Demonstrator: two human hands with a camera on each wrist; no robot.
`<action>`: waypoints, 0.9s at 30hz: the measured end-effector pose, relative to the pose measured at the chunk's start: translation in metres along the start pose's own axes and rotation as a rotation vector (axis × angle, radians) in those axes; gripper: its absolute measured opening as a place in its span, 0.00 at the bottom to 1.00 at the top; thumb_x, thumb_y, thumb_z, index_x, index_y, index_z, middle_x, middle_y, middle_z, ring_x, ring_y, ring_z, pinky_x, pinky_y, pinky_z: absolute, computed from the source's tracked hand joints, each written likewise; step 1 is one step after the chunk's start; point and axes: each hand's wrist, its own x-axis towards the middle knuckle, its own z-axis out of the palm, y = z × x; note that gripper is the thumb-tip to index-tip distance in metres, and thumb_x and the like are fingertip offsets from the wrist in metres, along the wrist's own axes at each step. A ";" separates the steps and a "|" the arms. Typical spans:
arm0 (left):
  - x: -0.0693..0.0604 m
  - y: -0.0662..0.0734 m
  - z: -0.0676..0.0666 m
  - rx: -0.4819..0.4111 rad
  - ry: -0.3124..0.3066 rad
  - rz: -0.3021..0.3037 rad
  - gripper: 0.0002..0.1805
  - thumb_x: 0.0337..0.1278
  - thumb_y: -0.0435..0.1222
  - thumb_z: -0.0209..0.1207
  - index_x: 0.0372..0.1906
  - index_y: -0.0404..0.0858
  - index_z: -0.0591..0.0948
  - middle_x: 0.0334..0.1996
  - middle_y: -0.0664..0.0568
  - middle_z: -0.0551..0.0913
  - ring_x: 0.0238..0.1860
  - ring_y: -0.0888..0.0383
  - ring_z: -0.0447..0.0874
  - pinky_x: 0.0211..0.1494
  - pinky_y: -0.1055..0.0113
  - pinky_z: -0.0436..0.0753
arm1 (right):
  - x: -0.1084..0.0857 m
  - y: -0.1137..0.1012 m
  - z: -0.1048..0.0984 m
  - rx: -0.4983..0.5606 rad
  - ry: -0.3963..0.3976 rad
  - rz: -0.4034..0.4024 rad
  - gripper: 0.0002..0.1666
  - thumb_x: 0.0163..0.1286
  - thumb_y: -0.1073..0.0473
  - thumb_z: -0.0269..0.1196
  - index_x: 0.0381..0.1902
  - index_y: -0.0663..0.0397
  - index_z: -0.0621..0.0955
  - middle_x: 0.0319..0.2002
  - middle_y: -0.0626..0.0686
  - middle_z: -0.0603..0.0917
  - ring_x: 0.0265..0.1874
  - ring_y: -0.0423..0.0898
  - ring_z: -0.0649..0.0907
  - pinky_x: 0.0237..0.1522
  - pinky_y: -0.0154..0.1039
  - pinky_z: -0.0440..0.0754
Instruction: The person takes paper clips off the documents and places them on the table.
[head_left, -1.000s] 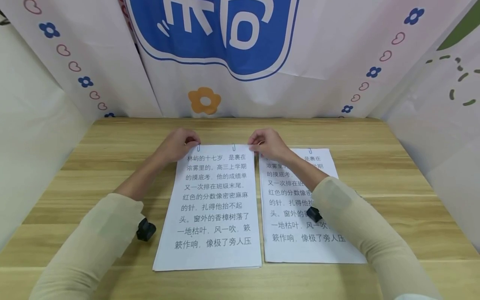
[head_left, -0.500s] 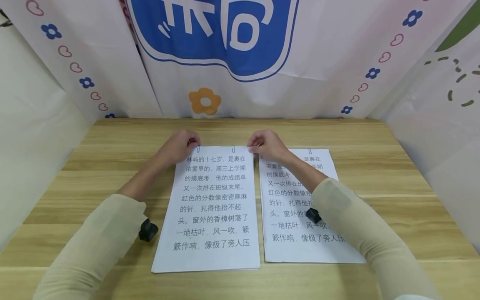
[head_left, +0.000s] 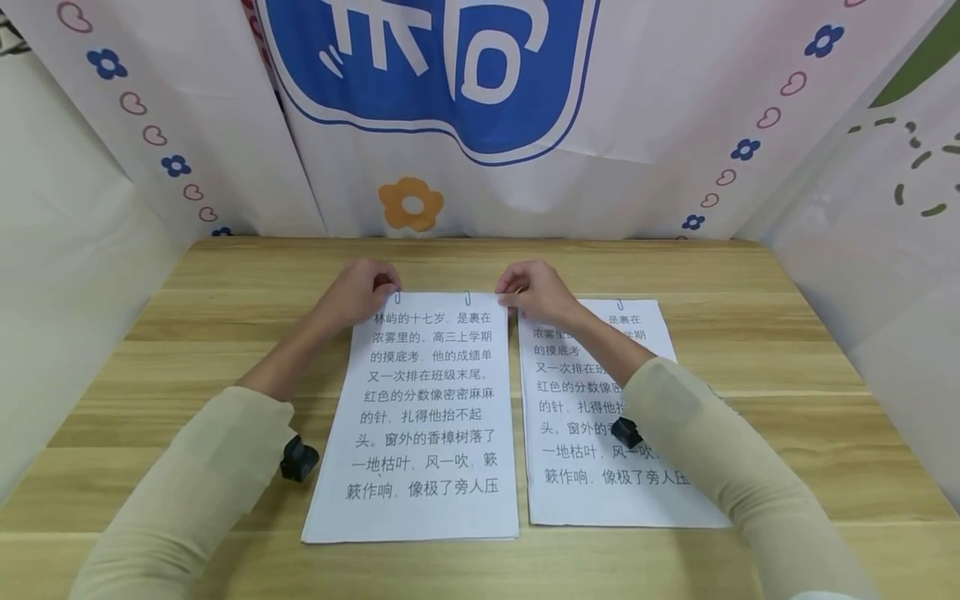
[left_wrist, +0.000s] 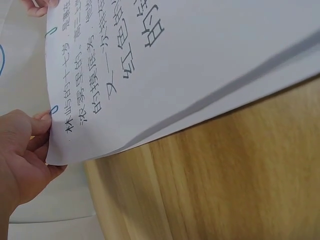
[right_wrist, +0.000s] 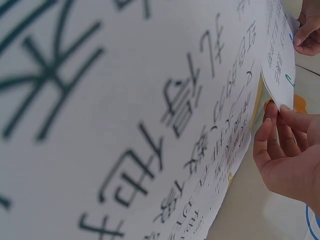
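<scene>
- Head view: the left hand and right hand each have fingers pinching a top corner of the left paper stack, on the counter.
- Head view: even, gentle tension at both corners should keep the top edge straight and its 2 paper clips seated.
- Head view: the right paper stack sits just beside, across a narrow gap, so shifting right looks tight; bare wood shows leftward and toward the backdrop.
- Left wrist view: fingers grip the corner beside 1 clip; a grey band follows the side edge, so holding every layer seems wise.
- Right wrist view: thumb and finger pinch the other corner's tip; a lighter touch could slip.
</scene>
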 end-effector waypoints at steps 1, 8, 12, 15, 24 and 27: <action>0.000 0.000 0.000 0.000 0.004 -0.001 0.09 0.72 0.23 0.53 0.45 0.27 0.84 0.39 0.37 0.83 0.40 0.45 0.79 0.46 0.55 0.79 | 0.000 0.000 0.000 0.002 0.000 0.000 0.05 0.68 0.73 0.67 0.41 0.64 0.85 0.35 0.57 0.85 0.30 0.49 0.84 0.26 0.32 0.78; -0.001 0.002 0.000 -0.010 0.017 -0.011 0.08 0.71 0.23 0.54 0.44 0.27 0.84 0.39 0.37 0.83 0.39 0.46 0.78 0.44 0.57 0.79 | 0.000 0.000 -0.001 0.001 0.000 0.006 0.05 0.69 0.72 0.67 0.41 0.64 0.84 0.35 0.56 0.85 0.31 0.49 0.84 0.26 0.32 0.79; -0.001 0.002 0.001 -0.026 0.019 -0.014 0.08 0.72 0.23 0.54 0.45 0.27 0.84 0.40 0.36 0.83 0.41 0.45 0.79 0.46 0.56 0.80 | 0.000 0.000 -0.001 -0.002 0.003 0.004 0.04 0.69 0.72 0.67 0.41 0.64 0.85 0.34 0.57 0.85 0.30 0.49 0.83 0.26 0.31 0.78; -0.001 0.000 0.001 -0.043 0.021 -0.017 0.08 0.73 0.24 0.54 0.45 0.27 0.84 0.41 0.36 0.83 0.41 0.45 0.80 0.47 0.56 0.80 | 0.000 0.000 -0.001 -0.004 0.004 0.003 0.05 0.69 0.72 0.67 0.41 0.64 0.84 0.34 0.57 0.85 0.30 0.49 0.83 0.25 0.31 0.78; -0.003 -0.003 0.001 -0.074 0.028 -0.052 0.09 0.74 0.27 0.55 0.47 0.26 0.83 0.43 0.36 0.83 0.43 0.45 0.80 0.47 0.58 0.80 | 0.000 -0.001 0.000 0.014 0.007 0.018 0.05 0.69 0.72 0.67 0.42 0.64 0.84 0.35 0.57 0.85 0.31 0.49 0.82 0.25 0.31 0.78; -0.004 -0.004 0.001 -0.078 0.032 -0.058 0.09 0.73 0.26 0.55 0.47 0.26 0.83 0.43 0.35 0.83 0.43 0.45 0.80 0.48 0.58 0.80 | 0.000 -0.001 0.001 0.020 0.006 0.013 0.05 0.69 0.72 0.67 0.42 0.64 0.84 0.35 0.57 0.85 0.30 0.50 0.82 0.25 0.30 0.78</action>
